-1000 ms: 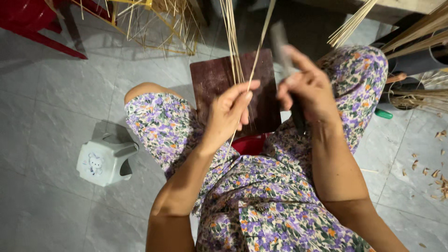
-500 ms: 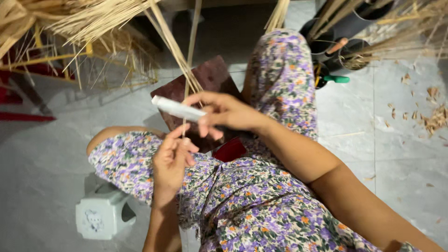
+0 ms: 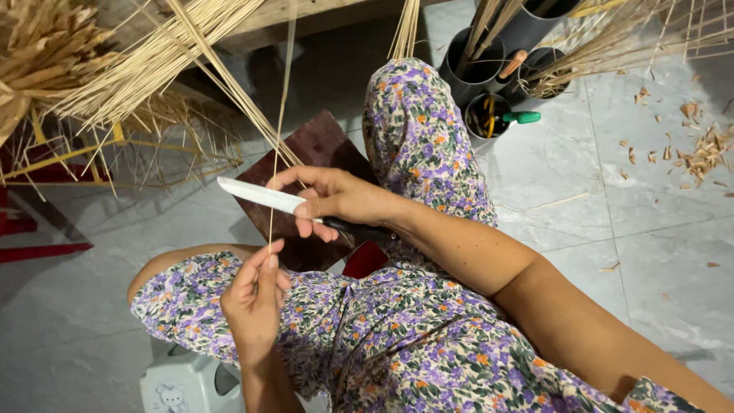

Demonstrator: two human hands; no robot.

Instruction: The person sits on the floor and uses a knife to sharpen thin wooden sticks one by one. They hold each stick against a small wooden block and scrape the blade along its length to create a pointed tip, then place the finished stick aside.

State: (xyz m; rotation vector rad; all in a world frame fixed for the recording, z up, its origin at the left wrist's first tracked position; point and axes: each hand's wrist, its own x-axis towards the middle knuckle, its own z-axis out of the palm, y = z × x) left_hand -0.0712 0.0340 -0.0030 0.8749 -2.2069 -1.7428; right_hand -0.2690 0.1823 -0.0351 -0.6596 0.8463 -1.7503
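The fingers of the right hand (image 3: 336,200) are wrapped tight on the black handle of a white-bladed knife (image 3: 264,197), whose blade juts out past the thumb, level and pointing away from the knuckles. The fingers of the left hand (image 3: 256,294), just below that blade, are pinched together on the lower end of a thin bamboo strip (image 3: 281,130), which rises straight up from the fingertips and crosses the blade. Behind both hands lies a dark red board (image 3: 321,149) across the floral-clad lap.

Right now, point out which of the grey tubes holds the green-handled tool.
The small front tube, nearest the knee: the green-handled tool sticks out over its rim. The taller tubes behind hold strips.
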